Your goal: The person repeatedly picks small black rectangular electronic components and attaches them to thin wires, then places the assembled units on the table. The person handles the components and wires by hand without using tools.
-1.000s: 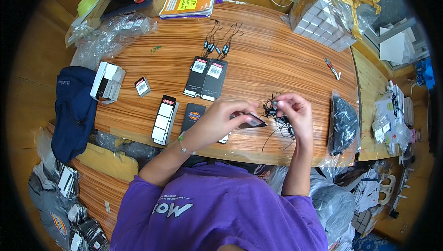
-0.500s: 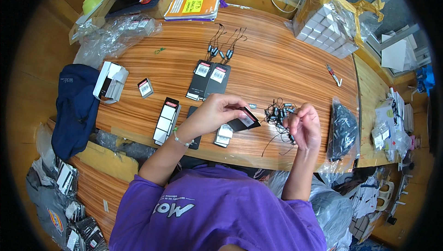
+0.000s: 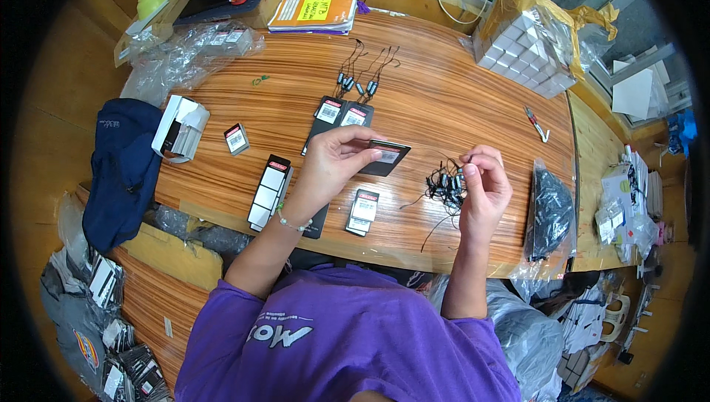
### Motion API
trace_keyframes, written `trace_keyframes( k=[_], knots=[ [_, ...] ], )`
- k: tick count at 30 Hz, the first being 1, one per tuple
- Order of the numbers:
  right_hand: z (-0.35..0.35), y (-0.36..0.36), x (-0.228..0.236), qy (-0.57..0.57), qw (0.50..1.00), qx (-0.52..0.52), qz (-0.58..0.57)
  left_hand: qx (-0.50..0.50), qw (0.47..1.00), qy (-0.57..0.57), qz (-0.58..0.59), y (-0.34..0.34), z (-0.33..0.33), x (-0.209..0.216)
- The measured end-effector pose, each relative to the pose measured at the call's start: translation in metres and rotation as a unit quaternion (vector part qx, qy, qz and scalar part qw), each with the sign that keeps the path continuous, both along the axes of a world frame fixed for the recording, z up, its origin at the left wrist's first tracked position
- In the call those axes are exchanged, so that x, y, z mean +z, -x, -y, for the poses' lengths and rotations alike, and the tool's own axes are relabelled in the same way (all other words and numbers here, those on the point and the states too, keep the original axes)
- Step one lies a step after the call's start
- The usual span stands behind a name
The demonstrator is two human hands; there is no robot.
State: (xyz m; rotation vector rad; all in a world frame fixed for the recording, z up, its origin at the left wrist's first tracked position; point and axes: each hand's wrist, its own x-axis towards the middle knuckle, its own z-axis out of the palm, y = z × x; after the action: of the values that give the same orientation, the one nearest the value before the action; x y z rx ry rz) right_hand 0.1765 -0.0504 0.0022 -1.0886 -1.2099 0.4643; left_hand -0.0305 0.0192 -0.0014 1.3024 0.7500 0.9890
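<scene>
My left hand [image 3: 333, 165] pinches a black hang tag [image 3: 394, 161] with a white barcode sticker, raised above the table. To its right, my right hand [image 3: 486, 193] is closed in a pinch, a thin black hang tag string [image 3: 471, 157] showing at the fingertips. Beside that hand lies a tangled pile of similar strings [image 3: 445, 189] with small seals. Below the raised tag sits a small stack of barcode stickers [image 3: 362, 212]. Beyond my left hand, two groups of black tags [image 3: 356, 115] lie with their strings [image 3: 377, 76] stretched away. My left forearm partly covers more dark tags.
At left are a sticker strip stack [image 3: 268, 195], a small sticker stack [image 3: 237, 139], a white open box [image 3: 180, 128] and navy cloth [image 3: 122, 173]. Snippers [image 3: 537, 124] and a bag of black strings [image 3: 552, 210] lie right. A wrapped stack of white boxes [image 3: 526, 51] stands far right.
My left hand has lifted the tag up and slightly left, uncovering the sticker stack below. My right hand has risen slightly from beside the pile, its fingers now pinched on a string.
</scene>
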Motion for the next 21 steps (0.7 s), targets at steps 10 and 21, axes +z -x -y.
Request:
trace_keyframes(
  k=[10, 21],
  knots=[
    [0.002, 0.048, 0.004, 0.158, 0.986, 0.029, 0.036, 0.03, 0.999, -0.015, -0.023, -0.004, 0.014, 0.013],
    [0.003, 0.058, 0.017, 0.051, 0.985, -0.008, 0.163, 0.031, 0.999, -0.029, -0.007, -0.007, 0.029, 0.02]
  ],
)
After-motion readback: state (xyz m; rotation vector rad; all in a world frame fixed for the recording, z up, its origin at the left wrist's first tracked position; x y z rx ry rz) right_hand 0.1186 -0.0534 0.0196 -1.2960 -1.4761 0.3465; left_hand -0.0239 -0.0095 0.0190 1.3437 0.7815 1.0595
